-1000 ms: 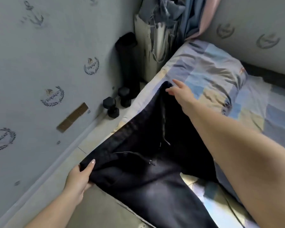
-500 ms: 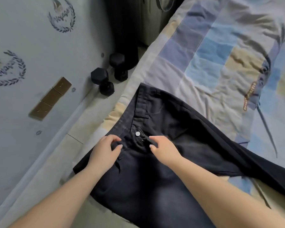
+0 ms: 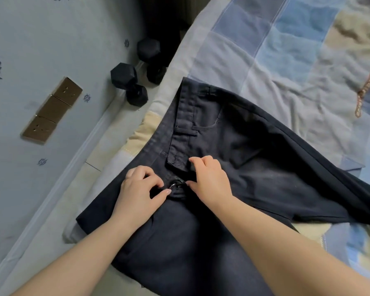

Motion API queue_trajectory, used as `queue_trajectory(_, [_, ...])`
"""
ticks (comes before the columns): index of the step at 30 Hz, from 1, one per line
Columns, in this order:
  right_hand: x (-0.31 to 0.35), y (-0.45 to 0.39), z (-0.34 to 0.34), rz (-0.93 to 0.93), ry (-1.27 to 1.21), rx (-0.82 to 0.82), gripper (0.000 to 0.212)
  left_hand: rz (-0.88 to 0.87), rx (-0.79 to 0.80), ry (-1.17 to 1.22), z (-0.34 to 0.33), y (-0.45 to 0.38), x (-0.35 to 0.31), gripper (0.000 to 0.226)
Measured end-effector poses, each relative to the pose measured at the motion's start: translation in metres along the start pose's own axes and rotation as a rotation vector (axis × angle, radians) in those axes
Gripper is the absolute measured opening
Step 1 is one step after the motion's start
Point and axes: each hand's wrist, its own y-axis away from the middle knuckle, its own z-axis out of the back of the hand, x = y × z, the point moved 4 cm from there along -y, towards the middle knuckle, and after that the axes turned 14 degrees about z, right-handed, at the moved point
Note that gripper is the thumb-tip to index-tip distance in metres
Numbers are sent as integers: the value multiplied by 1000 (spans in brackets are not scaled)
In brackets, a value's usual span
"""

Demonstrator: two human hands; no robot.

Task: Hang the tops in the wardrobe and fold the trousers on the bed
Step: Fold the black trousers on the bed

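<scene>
Bed [image 3: 276, 67] with blue patchwork cover, dark trousers [image 3: 254, 167] spread flat, near edge overhanging

Both hands, left [image 3: 138, 192] and right [image 3: 209, 180], pinching dark trousers [image 3: 254, 178] at the waist button [image 3: 173, 185] on the checked bed [image 3: 286, 60].

Dim, soft light; edges warped, blurry.

Two black hex dumbbells [image 3: 135, 80] lie on the floor beside the patterned wall [image 3: 41, 50], which carries three brownish plates [image 3: 52, 110], perhaps sockets.
</scene>
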Motion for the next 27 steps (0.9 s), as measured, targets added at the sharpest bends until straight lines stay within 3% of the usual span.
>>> queue_trajectory(3, [-5,-10,3,28,60,-28,37,39,-29,38,-2,0,3,18])
queue_trajectory(5, [-14,-17,13,8,-42,-77,27,109,-40,90,-2,-8,2,19])
queue_trajectory(8, [-31,-7,35,-171,-439,-350,9,295,-73,151,1,-29,2,24])
queue_trajectory(11, [-33,12,48,-277,-828,-631,10,419,-113,204,6,-52,-4,28])
queue_trajectory(13, [-24,20,51,-204,-838,-590,11,458,-93,184,5,-65,-12,29])
queue_trajectory(15, [-8,24,42,-45,-780,-270,23,508,-66,200,2,-74,-17,27])
queue_trajectory(17, [3,32,22,24,-793,92,57,568,-111,295,3,-79,-18,20])
queue_trajectory(18, [1,39,18,-7,-833,153,67,591,-161,346,5,-80,-19,15])
queue_trajectory(22, [-32,79,30,-234,-1127,-161,50,484,-256,338,15,-74,-36,3])
queue_trajectory(27, [-90,176,44,-512,-1295,-390,27,221,-137,150,-13,-46,-111,7])
